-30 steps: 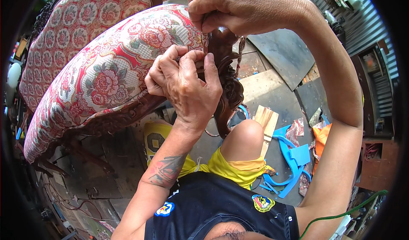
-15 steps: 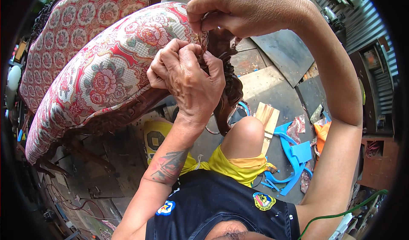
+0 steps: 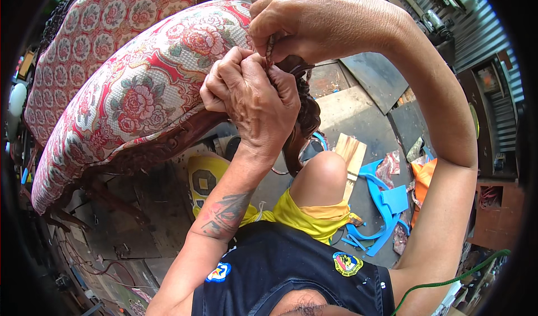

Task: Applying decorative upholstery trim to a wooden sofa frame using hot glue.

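Observation:
An upholstered chair seat [image 3: 143, 100] with red, cream and green rose-patterned fabric fills the left side, above a carved dark wood frame [image 3: 154, 146]. At the seat's right end, my left hand [image 3: 249, 100] is closed, thumb and fingers pinched on the fabric edge. Just above it, my right hand [image 3: 314, 24] pinches a narrow strip of patterned fabric [image 3: 270, 48] that runs down toward the left fingertips. The two hands almost touch. My fingers hide most of the strip and the corner of the frame behind them.
Behind stands another piece upholstered in similar floral cloth [image 3: 73, 47]. On the floor at right lie blue foam offcuts [image 3: 395, 200], a wooden board [image 3: 350, 156], fabric scraps and an orange cloth [image 3: 424, 181]. A green cord [image 3: 448, 282] crosses at lower right.
Both hands have shifted slightly to the right, and the right hand has come a little lower. More of the strip now shows between my right fingers; both pinches hold.

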{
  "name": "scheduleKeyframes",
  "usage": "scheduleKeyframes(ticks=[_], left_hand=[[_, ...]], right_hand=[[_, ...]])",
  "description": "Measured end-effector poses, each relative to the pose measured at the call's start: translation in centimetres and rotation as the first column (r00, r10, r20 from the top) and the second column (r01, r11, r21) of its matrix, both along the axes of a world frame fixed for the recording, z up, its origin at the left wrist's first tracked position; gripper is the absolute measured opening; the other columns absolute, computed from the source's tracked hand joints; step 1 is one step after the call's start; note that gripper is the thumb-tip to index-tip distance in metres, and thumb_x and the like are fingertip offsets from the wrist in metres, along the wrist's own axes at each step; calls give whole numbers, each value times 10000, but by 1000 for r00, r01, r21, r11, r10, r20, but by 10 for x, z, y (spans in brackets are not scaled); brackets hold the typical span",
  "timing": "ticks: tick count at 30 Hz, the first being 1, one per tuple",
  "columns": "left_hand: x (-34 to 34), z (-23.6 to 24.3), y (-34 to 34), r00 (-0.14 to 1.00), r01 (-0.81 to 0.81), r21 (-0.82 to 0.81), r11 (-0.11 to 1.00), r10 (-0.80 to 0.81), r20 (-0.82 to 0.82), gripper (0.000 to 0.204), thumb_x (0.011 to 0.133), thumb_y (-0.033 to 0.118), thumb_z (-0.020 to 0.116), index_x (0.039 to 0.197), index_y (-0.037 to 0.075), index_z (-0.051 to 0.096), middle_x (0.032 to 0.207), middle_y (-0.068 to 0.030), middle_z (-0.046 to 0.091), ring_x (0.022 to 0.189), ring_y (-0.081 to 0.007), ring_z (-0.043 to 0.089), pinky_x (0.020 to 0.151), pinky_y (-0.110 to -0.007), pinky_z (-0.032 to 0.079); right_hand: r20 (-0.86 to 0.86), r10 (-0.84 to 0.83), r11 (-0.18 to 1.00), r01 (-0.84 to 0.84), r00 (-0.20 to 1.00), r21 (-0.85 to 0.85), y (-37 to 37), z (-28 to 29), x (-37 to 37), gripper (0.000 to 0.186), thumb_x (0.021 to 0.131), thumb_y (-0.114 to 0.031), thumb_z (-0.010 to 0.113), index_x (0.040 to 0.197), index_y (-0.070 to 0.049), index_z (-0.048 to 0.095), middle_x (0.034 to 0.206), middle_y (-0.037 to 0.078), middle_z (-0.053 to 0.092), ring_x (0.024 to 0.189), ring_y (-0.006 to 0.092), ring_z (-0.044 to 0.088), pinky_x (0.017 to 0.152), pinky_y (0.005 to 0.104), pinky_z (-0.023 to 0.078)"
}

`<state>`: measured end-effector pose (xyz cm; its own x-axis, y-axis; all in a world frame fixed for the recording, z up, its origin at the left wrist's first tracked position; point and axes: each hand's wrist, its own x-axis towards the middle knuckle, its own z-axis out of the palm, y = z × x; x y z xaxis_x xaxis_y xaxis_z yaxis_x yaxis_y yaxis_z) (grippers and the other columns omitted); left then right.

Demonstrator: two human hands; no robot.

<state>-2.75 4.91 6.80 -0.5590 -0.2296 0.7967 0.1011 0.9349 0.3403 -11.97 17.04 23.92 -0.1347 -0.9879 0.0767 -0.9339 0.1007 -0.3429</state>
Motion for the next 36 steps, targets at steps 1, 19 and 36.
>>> scheduleKeyframes(ticks=[1, 19, 36], left_hand=[[0, 0, 1, 1000, 3, 2, 1000, -3, 0, 190, 870, 221, 646, 970, 59, 640, 1179, -119, 558, 1205, -345, 462, 1024, -533, 282], [8, -1, -2, 998, 61, 45, 997, -62, 13, 194, 946, 221, 659, 1003, 35, 665, 1237, -117, 559, 1235, -335, 462, 1045, -526, 274], [15, -13, -12, 994, 83, 27, 996, -81, -70, 139, 956, 228, 709, 1058, 158, 772, 1212, -46, 611, 1197, -283, 517, 1041, -480, 280]], right_hand=[[34, -65, 995, 62, 997, 77, -3, -4, -5, 70, 828, -16, 662, 853, 48, 675, 854, 203, 673, 805, 353, 675, 729, 434, 516], [-212, -118, 975, 153, 970, 158, -10, -16, -11, 125, 877, -83, 640, 860, 41, 629, 857, 194, 653, 808, 372, 678, 703, 453, 530], [-205, -127, 976, 159, 971, 147, -7, -7, -6, 153, 848, -108, 606, 797, 35, 620, 775, 224, 628, 747, 395, 659, 656, 475, 516]])
